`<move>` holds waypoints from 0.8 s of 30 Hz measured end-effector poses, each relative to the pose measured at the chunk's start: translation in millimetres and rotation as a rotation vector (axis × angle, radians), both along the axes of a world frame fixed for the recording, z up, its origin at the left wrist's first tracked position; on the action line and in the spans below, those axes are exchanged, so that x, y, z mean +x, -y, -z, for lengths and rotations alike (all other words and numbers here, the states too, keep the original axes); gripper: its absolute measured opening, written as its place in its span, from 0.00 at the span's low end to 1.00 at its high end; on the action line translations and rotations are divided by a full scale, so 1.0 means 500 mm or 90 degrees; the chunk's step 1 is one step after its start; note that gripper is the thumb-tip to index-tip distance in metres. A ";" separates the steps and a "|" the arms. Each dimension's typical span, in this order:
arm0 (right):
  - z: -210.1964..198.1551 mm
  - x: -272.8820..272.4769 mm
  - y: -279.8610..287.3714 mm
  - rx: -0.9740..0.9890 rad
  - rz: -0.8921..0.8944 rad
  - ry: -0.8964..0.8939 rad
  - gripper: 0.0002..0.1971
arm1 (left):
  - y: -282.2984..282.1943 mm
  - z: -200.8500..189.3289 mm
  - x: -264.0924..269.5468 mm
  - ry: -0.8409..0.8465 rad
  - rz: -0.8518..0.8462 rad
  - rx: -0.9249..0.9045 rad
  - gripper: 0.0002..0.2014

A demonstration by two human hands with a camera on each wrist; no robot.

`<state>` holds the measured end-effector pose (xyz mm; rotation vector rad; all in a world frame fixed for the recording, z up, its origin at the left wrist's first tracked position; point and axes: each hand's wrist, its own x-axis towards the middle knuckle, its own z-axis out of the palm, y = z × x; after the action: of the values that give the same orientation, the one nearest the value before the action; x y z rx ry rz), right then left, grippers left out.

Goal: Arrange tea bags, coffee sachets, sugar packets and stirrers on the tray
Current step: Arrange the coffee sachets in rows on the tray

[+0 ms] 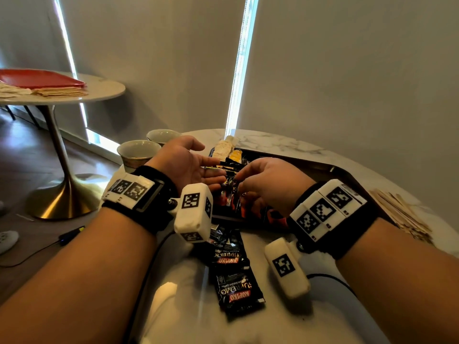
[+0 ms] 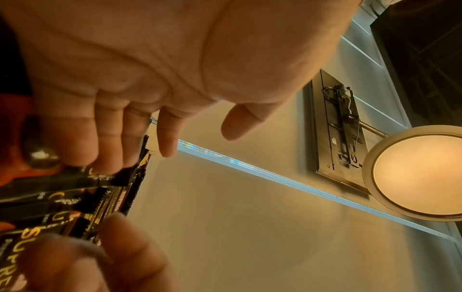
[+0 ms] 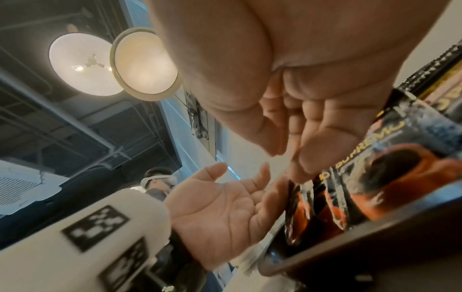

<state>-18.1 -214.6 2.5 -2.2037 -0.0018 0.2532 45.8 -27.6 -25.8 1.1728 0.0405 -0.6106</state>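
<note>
- The left hand (image 1: 185,162) lies palm-up with fingers straight and spread, holding nothing; its fingertips touch the sachets standing in the tray. The right hand (image 1: 267,181) is curled, fingertips pinched on the top edge of one upright sachet, just beside the left hand's fingers.
- The table (image 1: 285,142) is marble-topped and round; everything for the job sits on it.
- The tray (image 1: 340,171) is dark with a raised rim. It sits mid-table, just under both hands.
- The stirrers (image 1: 402,214) are a loose heap of thin wooden sticks on the table right of the tray, not yet on it. I judge them light, stiff and apt to scatter, so best gathered as a bundle round the middle.
- The coffee sachets in the tray (image 1: 229,194) stand on edge in a row at the near side. They look light, slick and floppy, likely to fan over unless braced from one side, which the flat left hand seems to be doing.
- The loose coffee sachets (image 1: 234,284) lie on the table nearer the person, outside the tray. Pinching a sealed end would grip better than the glossy face.
- Pale and yellow packets (image 1: 227,148) lie at the tray's far corner; whether tea or sugar, I cannot tell.
</note>
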 end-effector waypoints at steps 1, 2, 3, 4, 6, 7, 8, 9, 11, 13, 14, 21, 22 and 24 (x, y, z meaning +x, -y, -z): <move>-0.004 -0.009 0.003 -0.040 -0.034 0.008 0.07 | 0.000 0.000 -0.001 0.001 -0.005 -0.007 0.22; -0.007 -0.017 0.005 -0.077 -0.069 0.015 0.08 | -0.001 0.000 -0.003 0.003 -0.011 -0.013 0.22; -0.010 -0.026 0.007 -0.109 -0.101 0.018 0.08 | -0.002 0.001 -0.003 0.004 -0.017 -0.018 0.21; -0.012 -0.035 0.009 -0.138 -0.132 0.020 0.10 | -0.003 0.001 -0.004 0.004 -0.023 -0.022 0.20; -0.016 -0.049 0.009 -0.192 -0.196 0.024 0.14 | -0.006 0.001 -0.005 0.004 -0.031 -0.032 0.19; -0.017 -0.054 0.008 -0.215 -0.222 0.028 0.16 | -0.007 0.001 -0.005 0.004 -0.037 -0.039 0.19; -0.018 -0.058 0.006 -0.230 -0.239 0.033 0.17 | -0.008 0.002 -0.006 0.005 -0.047 -0.051 0.18; -0.018 -0.061 0.004 -0.242 -0.252 0.036 0.18 | -0.008 0.003 -0.007 0.008 -0.062 -0.069 0.17; -0.017 -0.067 0.002 -0.259 -0.280 0.032 0.21 | -0.007 0.007 -0.008 0.019 -0.099 -0.118 0.14; -0.017 -0.076 -0.001 -0.262 -0.324 0.015 0.25 | -0.007 0.012 -0.008 0.025 -0.127 -0.159 0.11; -0.018 -0.083 -0.005 -0.265 -0.350 0.005 0.28 | -0.008 0.014 -0.008 0.023 -0.138 -0.178 0.10; 0.005 -0.107 -0.028 -0.521 -0.509 0.047 0.59 | -0.014 0.020 -0.001 0.002 -0.173 -0.241 0.10; 0.011 -0.107 -0.030 -0.546 -0.527 0.060 0.59 | -0.014 0.019 -0.001 0.001 -0.174 -0.242 0.10; 0.019 -0.108 -0.031 -0.587 -0.549 0.084 0.55 | -0.012 0.018 -0.001 0.001 -0.173 -0.245 0.11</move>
<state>-72.1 -199.1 -7.0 -2.9976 -1.1238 0.6793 45.1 -21.6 -34.7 0.7771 0.0766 -0.3565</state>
